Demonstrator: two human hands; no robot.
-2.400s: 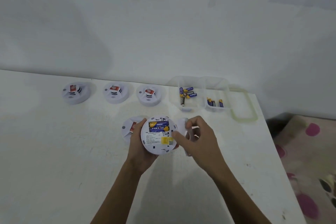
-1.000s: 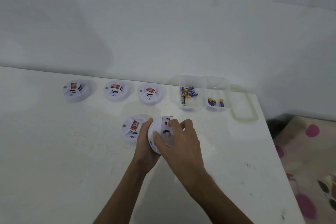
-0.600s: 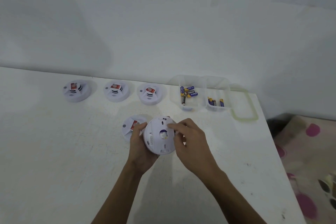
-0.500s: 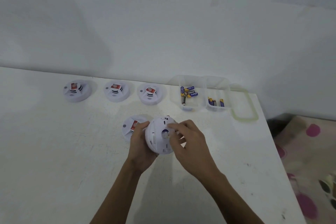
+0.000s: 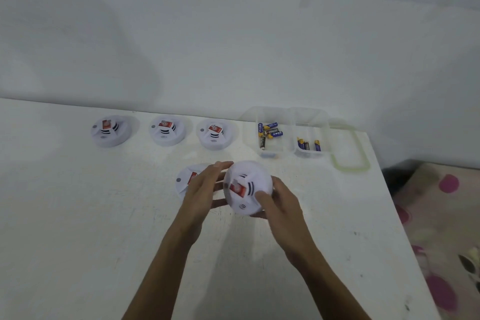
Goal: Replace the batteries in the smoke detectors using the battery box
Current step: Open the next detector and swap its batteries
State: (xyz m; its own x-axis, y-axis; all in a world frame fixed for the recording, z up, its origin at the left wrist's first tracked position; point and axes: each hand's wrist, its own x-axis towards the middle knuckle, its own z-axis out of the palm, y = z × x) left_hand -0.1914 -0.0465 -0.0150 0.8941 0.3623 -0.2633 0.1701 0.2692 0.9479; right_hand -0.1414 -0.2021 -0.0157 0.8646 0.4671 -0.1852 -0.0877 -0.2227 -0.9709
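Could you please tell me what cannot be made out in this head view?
- Held smoke detector: back faces away, so its battery bay is hidden.
- Left hand: motion-blurred; whether it holds that detector is unclear.
- Near smoke detector on the table: right part hidden by the left hand.
- Batteries in the battery box: labels mostly too small.

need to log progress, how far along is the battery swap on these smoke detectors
Done: the held smoke detector, back open with batteries earlier, then covered, is face up. In hand: the right hand grips it; the left hand is open beside it. Left: cannot tell which are finished; the near detector and three back-row detectors sit face up; batteries remain in the battery box.
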